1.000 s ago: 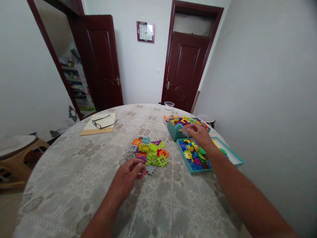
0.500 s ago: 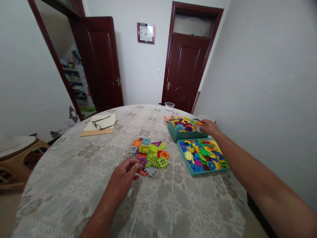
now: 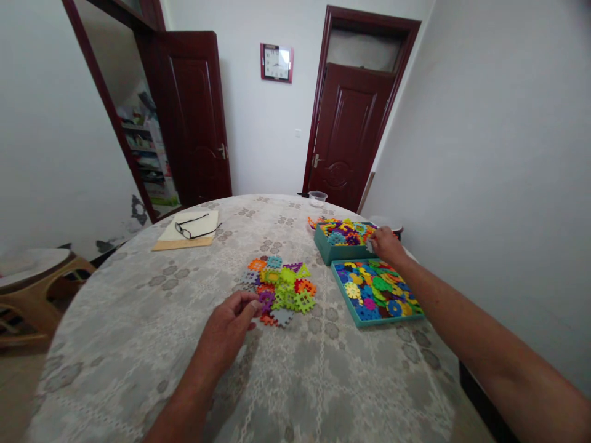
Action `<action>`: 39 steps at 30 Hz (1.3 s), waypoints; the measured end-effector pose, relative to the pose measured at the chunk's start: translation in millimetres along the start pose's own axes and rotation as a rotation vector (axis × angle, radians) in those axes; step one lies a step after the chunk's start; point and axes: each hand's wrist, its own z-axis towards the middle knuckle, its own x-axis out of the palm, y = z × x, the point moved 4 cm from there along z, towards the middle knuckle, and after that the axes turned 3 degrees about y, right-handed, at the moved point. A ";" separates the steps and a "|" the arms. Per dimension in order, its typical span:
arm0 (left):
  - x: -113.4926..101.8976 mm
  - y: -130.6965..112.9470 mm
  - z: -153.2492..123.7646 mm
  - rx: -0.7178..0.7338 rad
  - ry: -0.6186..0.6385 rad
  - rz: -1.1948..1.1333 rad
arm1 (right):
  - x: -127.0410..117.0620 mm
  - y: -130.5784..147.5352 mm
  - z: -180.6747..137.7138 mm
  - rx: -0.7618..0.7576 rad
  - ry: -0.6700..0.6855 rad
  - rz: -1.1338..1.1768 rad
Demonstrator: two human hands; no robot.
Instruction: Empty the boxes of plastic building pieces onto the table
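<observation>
My right hand point(image 3: 386, 244) is at the near right corner of a teal box point(image 3: 339, 252) filled with colourful toothed plastic pieces. Its fingers pinch a grey toothed piece point(image 3: 370, 246) over the box's rim. My left hand point(image 3: 233, 317) hovers low at the left edge of a loose pile of interlocking plastic pieces point(image 3: 286, 286), green, orange, purple, blue and grey. Its thumb and fingers are curled together beside a purple piece point(image 3: 266, 301); whether they grip anything is hidden. A shallow teal tray point(image 3: 355, 314) of round notched discs lies in front of the box.
A patterned cloth covers the round table point(image 3: 166, 344). Black glasses point(image 3: 187, 234) rest on a paper pad point(image 3: 161, 239) at the left. A clear plastic bowl point(image 3: 317, 198) stands at the far edge, and a wooden stool point(image 3: 37, 301) is at the left.
My right hand has drawn slightly toward me at the box's corner, with the grey piece now at the rim. The left hand stays almost still by the pile. The view has shifted slightly.
</observation>
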 end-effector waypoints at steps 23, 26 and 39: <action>-32.1 -4.7 -2.7 0.128 -0.219 0.379 | -50.3 68.9 3.4 0.192 -0.093 0.212; -29.1 0.2 -1.0 0.149 -0.175 0.564 | -55.6 135.3 -39.0 -0.057 0.054 0.376; 13.3 17.7 -0.8 0.282 0.017 0.892 | 3.8 268.2 -154.1 -0.393 0.482 0.282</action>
